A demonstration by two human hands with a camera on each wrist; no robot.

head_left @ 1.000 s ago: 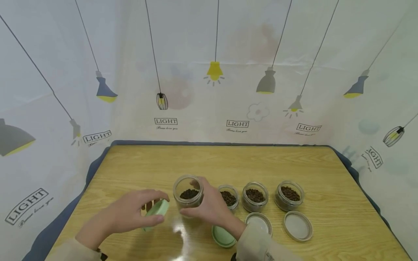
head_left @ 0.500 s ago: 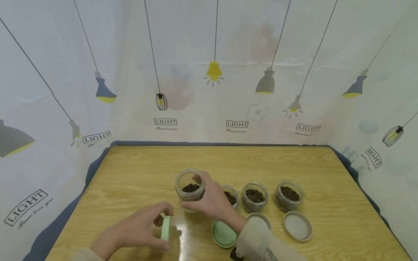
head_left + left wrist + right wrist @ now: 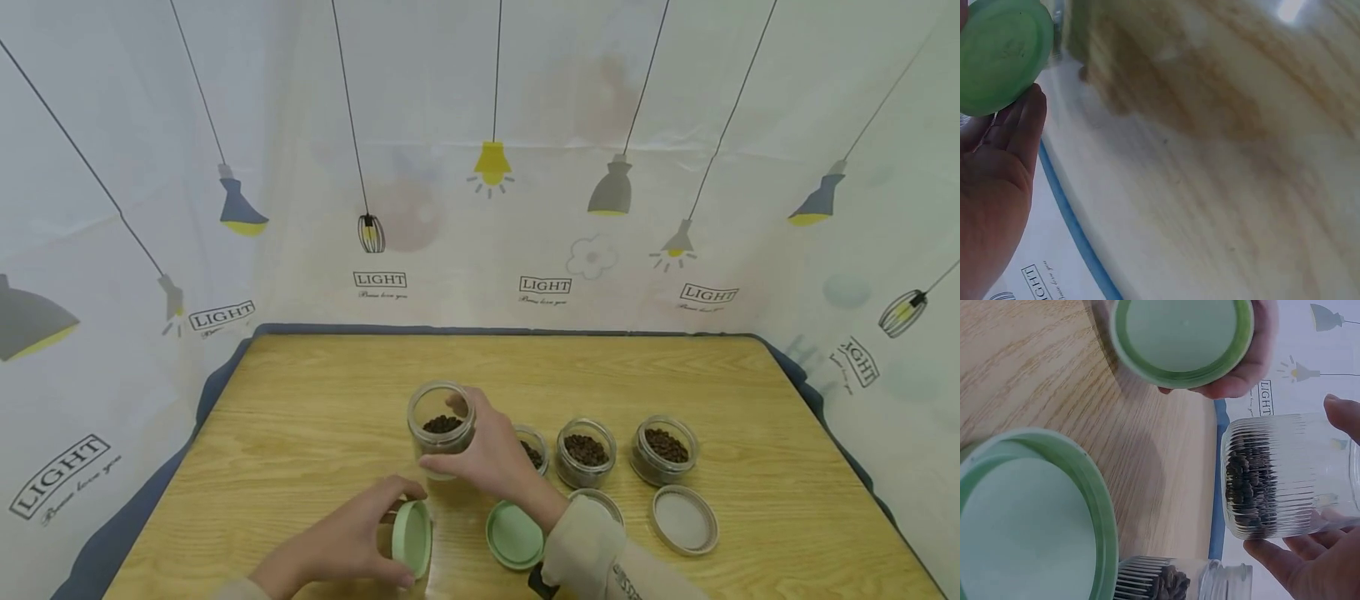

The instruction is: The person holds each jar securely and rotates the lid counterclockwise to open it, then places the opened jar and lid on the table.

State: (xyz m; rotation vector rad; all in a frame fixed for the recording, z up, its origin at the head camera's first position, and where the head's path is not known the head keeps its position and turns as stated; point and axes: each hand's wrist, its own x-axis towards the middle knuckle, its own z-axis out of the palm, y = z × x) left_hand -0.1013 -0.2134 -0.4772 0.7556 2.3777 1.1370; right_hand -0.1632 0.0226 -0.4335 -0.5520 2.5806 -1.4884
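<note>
My right hand (image 3: 495, 458) grips a clear glass jar (image 3: 422, 458), with the thumb on the near side and fingers round the far side. Dark coffee beans (image 3: 442, 425) fill its lower part; its mouth is uncovered. In the right wrist view the ribbed jar (image 3: 1291, 475) looks raised off the table. Left of it and nearer to me, my left hand (image 3: 341, 533) pinches a light green lid (image 3: 414, 540) by the rim, tilted on edge. The lid's inner side faces right, apart from the jar. The left wrist view shows its outer face (image 3: 1007, 56).
To the right stand three uncovered jars of coffee beans: one jar (image 3: 542, 442) partly behind my right hand, a middle jar (image 3: 585, 473) and a right jar (image 3: 660, 475). Before them lie a green lid (image 3: 514, 536), a partly covered whitish lid (image 3: 603, 504) and another whitish lid (image 3: 684, 521).
My left hand has moved right and turned the green lid so its inner side shows. My right hand has shifted the jar slightly away and right.
</note>
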